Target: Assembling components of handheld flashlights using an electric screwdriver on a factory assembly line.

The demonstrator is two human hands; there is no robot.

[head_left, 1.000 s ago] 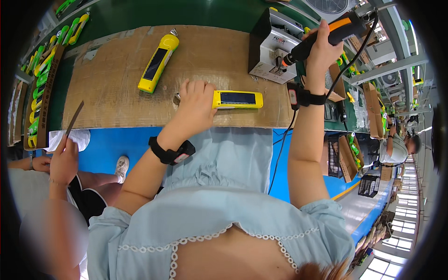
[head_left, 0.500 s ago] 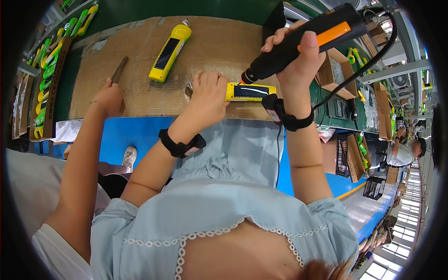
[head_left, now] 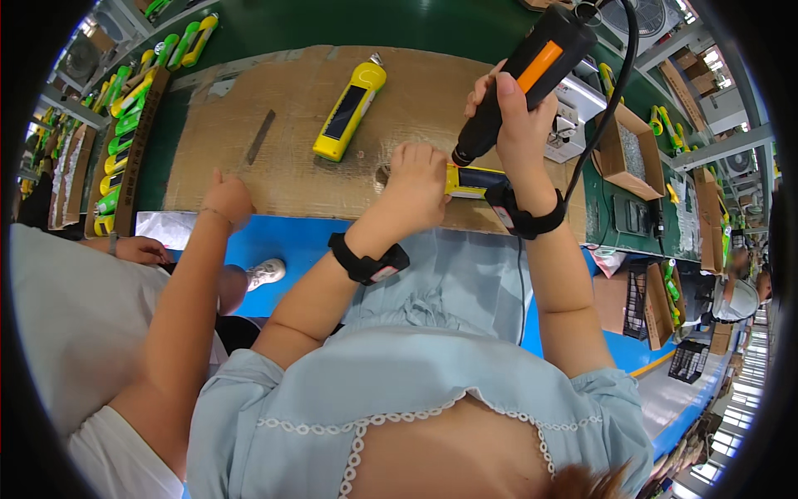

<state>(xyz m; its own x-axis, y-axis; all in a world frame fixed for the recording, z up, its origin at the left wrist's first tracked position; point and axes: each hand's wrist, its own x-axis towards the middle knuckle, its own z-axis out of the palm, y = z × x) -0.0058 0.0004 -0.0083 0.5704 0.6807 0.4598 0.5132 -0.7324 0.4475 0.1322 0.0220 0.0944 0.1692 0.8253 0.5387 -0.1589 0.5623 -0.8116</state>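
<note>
My left hand (head_left: 416,185) is closed around one end of a yellow handheld device (head_left: 480,180) with a dark panel, pressing it on the cardboard sheet near the table's front edge. My right hand (head_left: 525,125) grips a black electric screwdriver (head_left: 540,62) with an orange stripe, its cable rising from the top. The screwdriver's nose points down at the device, right beside my left fingers; whether its bit touches is hidden. A second yellow device (head_left: 351,110) lies farther back, tilted, with nobody touching it.
To the left, a co-worker's hand (head_left: 227,200) is near a thin dark metal strip (head_left: 261,135) on the cardboard (head_left: 291,83). A long box (head_left: 141,154) of green and yellow devices stands at far left. An open carton (head_left: 640,158) sits at right.
The co-worker's hand has let go of the metal strip and drawn back toward the table edge. My screwdriver is more upright, its nose closer to my left hand. The whole view has shifted.
</note>
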